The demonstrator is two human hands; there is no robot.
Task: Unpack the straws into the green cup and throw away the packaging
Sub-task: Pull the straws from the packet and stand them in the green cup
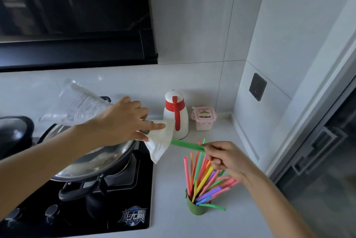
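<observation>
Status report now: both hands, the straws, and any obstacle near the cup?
Left hand holds clear packaging above the pan lid. Right hand pinches one green straw. Most straws in green cup. Nothing blocks the cup.

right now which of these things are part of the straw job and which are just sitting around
Job: green cup, coloured straws, green straw in right hand, clear packaging in left hand.

Lying about: white-and-red thermos jug, pink container, lidded wok, hob.
</observation>
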